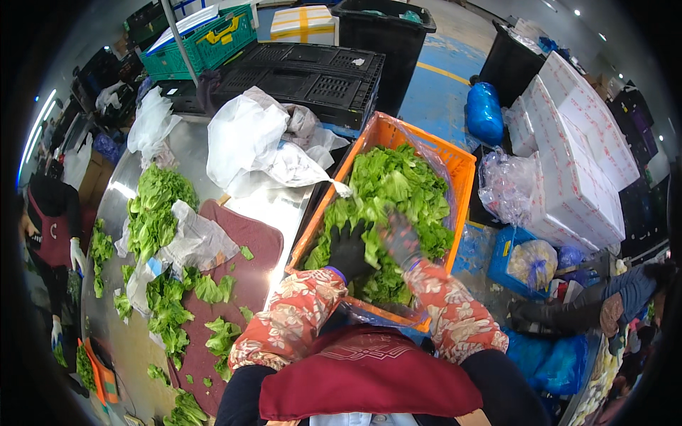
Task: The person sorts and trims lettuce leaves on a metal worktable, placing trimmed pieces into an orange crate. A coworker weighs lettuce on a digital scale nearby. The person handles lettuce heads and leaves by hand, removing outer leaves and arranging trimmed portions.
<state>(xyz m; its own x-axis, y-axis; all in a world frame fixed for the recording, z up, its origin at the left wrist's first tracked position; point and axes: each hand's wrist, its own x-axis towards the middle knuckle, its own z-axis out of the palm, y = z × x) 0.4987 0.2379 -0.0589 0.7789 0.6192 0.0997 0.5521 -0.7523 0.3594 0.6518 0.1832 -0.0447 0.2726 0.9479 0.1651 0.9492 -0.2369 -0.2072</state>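
Observation:
Before me stands an orange plastic crate (pixel 462 183), lined with clear film and heaped with green leafy lettuce (pixel 397 178). My left hand (pixel 349 250), in a black glove, rests on the leaves at the crate's near left part with its fingers spread. To its right, my right hand (pixel 399 239) is over the same leaves in a dark patterned glove. Motion blurs that hand, so its grip is unclear. Leaves hide parts of the crate's inside.
On the metal table (pixel 125 341) at left are a lettuce pile (pixel 160 213), a maroon cloth (pixel 256 234) and white plastic bags (pixel 248 138). Black folding crates (pixel 298 69) stand beyond. White foam boxes (pixel 581 160) are stacked at right. A co-worker (pixel 53 218) stands far left.

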